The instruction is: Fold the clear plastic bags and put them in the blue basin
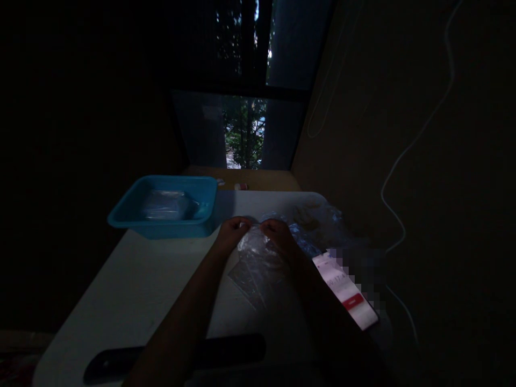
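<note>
Both of my hands meet over the middle of the white table, a short way apart. My left hand pinches the upper left edge of a clear plastic bag. On its upper right edge, my right hand is closed the same way. Below my fingers the bag hangs down toward more clear plastic lying flat on the table. The room is dim, so what the bag contains, if anything, cannot be made out.
A blue plastic basin with wrapped clear packets stands at the back left. Crumpled plastic lies at the back right. A lit phone rests by my right forearm. A long black object lies along the front edge.
</note>
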Demonstrator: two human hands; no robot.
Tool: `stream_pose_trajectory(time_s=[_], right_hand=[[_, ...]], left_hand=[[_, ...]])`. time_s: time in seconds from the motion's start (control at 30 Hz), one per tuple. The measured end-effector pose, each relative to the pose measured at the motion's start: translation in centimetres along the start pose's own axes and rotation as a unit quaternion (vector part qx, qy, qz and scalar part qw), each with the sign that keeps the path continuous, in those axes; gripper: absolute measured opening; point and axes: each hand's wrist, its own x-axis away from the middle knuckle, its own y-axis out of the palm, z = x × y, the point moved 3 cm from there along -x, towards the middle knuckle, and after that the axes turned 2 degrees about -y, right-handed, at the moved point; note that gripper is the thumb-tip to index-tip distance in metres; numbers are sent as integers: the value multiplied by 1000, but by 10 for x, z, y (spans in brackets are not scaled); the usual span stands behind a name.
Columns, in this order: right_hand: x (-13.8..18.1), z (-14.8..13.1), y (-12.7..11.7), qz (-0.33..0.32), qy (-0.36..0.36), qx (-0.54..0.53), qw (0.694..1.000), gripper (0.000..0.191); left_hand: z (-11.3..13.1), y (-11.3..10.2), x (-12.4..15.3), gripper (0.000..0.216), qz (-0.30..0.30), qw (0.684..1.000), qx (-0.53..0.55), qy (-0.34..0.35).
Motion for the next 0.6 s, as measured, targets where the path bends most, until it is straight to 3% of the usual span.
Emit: stream_pose_trajectory(time_s=[0.27,0.6], right_hand=[[1,-1,-1,8,-8,-43,999,18],[0,-3,-5,35,-11,-18,999,18]], left_hand=[[0,1,1,9,16,999,24,-15],[-1,0,0,12,31,998,55,-17]])
